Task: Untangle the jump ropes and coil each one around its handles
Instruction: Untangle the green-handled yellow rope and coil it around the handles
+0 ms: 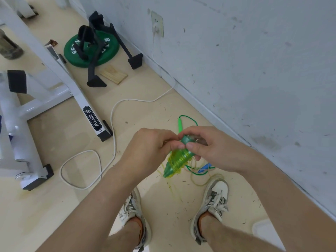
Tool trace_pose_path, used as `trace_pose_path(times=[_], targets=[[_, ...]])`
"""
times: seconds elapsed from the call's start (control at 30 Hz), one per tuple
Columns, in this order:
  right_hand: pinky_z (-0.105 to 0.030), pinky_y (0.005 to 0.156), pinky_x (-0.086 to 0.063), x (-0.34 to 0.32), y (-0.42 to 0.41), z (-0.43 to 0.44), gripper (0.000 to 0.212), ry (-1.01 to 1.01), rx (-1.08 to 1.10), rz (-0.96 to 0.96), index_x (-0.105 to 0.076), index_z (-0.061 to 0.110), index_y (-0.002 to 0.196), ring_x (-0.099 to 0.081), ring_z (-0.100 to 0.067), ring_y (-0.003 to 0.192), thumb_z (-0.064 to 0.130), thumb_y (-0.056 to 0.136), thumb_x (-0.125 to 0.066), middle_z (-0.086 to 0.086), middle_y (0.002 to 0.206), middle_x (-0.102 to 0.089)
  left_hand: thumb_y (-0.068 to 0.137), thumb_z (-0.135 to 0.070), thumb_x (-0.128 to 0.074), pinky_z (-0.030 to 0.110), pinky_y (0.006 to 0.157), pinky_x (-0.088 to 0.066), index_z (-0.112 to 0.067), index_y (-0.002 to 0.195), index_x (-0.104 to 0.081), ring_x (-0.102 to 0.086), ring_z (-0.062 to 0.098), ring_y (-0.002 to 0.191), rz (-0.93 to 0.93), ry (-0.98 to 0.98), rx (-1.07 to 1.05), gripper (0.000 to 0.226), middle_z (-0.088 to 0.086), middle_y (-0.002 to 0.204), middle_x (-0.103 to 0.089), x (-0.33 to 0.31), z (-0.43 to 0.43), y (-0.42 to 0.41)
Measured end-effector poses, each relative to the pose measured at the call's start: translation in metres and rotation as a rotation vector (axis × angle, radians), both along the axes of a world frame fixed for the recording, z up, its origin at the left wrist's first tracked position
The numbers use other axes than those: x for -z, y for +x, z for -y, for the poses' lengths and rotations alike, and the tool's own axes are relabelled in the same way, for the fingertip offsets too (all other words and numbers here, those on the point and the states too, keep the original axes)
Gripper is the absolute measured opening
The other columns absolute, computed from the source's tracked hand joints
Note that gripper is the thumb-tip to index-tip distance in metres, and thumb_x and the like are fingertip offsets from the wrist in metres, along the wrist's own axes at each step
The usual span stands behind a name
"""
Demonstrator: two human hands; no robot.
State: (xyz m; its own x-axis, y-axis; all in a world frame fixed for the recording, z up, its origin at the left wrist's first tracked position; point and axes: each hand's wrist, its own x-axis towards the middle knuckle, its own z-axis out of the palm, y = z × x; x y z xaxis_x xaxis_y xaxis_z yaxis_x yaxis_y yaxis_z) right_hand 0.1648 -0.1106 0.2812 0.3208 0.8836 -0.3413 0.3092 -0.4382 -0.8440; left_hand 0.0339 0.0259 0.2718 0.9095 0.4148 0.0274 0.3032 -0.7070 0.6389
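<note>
Both my hands hold a pair of dark green jump-rope handles (pixel 179 157) at waist height, with yellow-green rope coiled several times round their middle. My left hand (pixel 151 148) grips the upper left side. My right hand (pixel 205 148) curls round the top end from the right, thumb pressed on the handles. Loose yellow-green rope (pixel 205 180) trails down to the floor near my right shoe. A second rope lies on the floor beyond: a light green handle (pixel 180 124), thin green cord (pixel 190 119), and a blue handle (pixel 205 168) partly hidden under my right hand.
A white wall (pixel 254 70) runs along the right. A white charger cable (pixel 112 128) snakes over the floor from a wall socket (pixel 157 24). A white exercise-machine frame (pixel 60 84) stands at left. A green weight plate (pixel 91 50) with black stands lies behind it. A small wooden board (pixel 114 74) rests nearby.
</note>
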Motion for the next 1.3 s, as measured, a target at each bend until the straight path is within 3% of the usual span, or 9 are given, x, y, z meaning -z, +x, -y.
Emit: trace_pose_path(times=[0.1,0.17,0.3,0.5,0.73,0.9,1.13,1.23,1.3], targets=[[-0.045,0.085,-0.055,-0.002,0.001,0.003,0.025,0.085,0.068,-0.042,-0.065,0.026,0.114,-0.063,-0.020,0.076,0.010,0.098,-0.054,0.003,0.099,-0.064,0.087,-0.035,-0.064,0.017,0.062,-0.039,-0.028,0.088,-0.076,-0.055,0.007,0.069,-0.022,-0.200,-0.011,0.014,-0.007,0.068,-0.063,0.000,0.002,0.003],[-0.047,0.089,-0.054,0.000,0.001,0.002,0.023,0.191,0.249,-0.131,-0.066,0.025,0.111,-0.066,-0.027,0.084,0.011,0.095,-0.060,-0.005,0.102,-0.068,0.089,-0.032,-0.063,0.014,0.059,-0.037,-0.032,0.080,-0.073,-0.051,0.001,0.060,-0.012,-0.380,-0.085,0.014,-0.014,0.062,-0.059,-0.003,0.004,0.006],[-0.048,0.097,-0.052,0.006,-0.011,-0.006,0.042,0.196,0.439,-0.439,-0.064,0.024,0.118,-0.068,-0.020,0.105,0.041,0.080,-0.073,0.001,0.113,-0.071,0.087,-0.031,-0.067,0.018,0.049,-0.035,-0.017,0.072,-0.073,-0.041,0.008,0.048,0.117,-0.622,-0.413,0.022,-0.004,0.056,-0.056,-0.003,0.013,0.010],[-0.037,0.078,-0.059,0.010,-0.026,-0.011,0.016,0.118,0.352,-0.479,-0.060,0.019,0.115,-0.067,-0.014,0.080,0.017,0.099,-0.056,-0.002,0.097,-0.069,0.090,-0.022,-0.064,0.019,0.045,-0.035,-0.008,0.075,-0.074,-0.036,0.012,0.046,0.207,-0.817,-0.462,0.023,0.007,0.059,-0.057,-0.002,0.017,0.012],[-0.026,0.054,-0.042,-0.004,-0.018,-0.006,0.026,0.234,0.275,-0.792,-0.058,0.014,0.126,-0.053,-0.019,0.067,0.016,0.103,-0.045,-0.009,0.085,-0.060,0.078,-0.040,-0.065,0.024,0.047,-0.021,-0.006,0.062,-0.062,-0.026,0.016,0.047,0.198,-1.042,-0.309,0.038,0.012,0.059,-0.052,-0.009,0.009,0.006],[-0.019,0.043,-0.034,-0.009,-0.017,-0.007,0.032,0.247,0.265,-0.930,-0.059,0.021,0.130,-0.048,-0.017,0.055,0.026,0.102,-0.045,-0.015,0.079,-0.057,0.089,-0.039,-0.052,0.029,0.048,-0.013,-0.018,0.058,-0.060,-0.019,0.016,0.049,0.187,-1.087,-0.161,0.038,0.007,0.057,-0.047,-0.017,0.008,0.004],[-0.019,0.042,-0.040,-0.009,-0.019,-0.005,0.043,0.312,0.217,-1.166,-0.053,0.025,0.139,-0.050,-0.019,0.055,0.030,0.097,-0.044,-0.024,0.089,-0.059,0.086,-0.025,-0.057,0.014,0.042,-0.031,-0.017,0.059,-0.062,-0.035,0.008,0.044,0.335,-1.253,-0.243,0.028,-0.003,0.050,-0.027,-0.022,0.013,0.001],[-0.019,0.039,-0.037,-0.010,-0.026,-0.011,0.036,0.286,0.334,-1.108,-0.058,0.020,0.131,-0.050,-0.019,0.053,0.031,0.100,-0.045,-0.021,0.085,-0.062,0.086,-0.028,-0.059,0.015,0.041,-0.025,-0.017,0.065,-0.067,-0.031,0.008,0.044,0.318,-1.209,-0.261,0.025,-0.006,0.048,-0.031,-0.021,0.012,0.002],[-0.021,0.039,-0.032,-0.007,-0.032,-0.016,0.030,0.231,0.480,-0.814,-0.062,0.014,0.116,-0.048,-0.020,0.048,0.034,0.102,-0.046,-0.017,0.077,-0.063,0.092,-0.028,-0.055,0.019,0.043,-0.020,-0.012,0.074,-0.067,-0.024,0.011,0.047,0.277,-1.064,-0.250,0.026,-0.006,0.048,-0.037,-0.018,0.012,0.002]])
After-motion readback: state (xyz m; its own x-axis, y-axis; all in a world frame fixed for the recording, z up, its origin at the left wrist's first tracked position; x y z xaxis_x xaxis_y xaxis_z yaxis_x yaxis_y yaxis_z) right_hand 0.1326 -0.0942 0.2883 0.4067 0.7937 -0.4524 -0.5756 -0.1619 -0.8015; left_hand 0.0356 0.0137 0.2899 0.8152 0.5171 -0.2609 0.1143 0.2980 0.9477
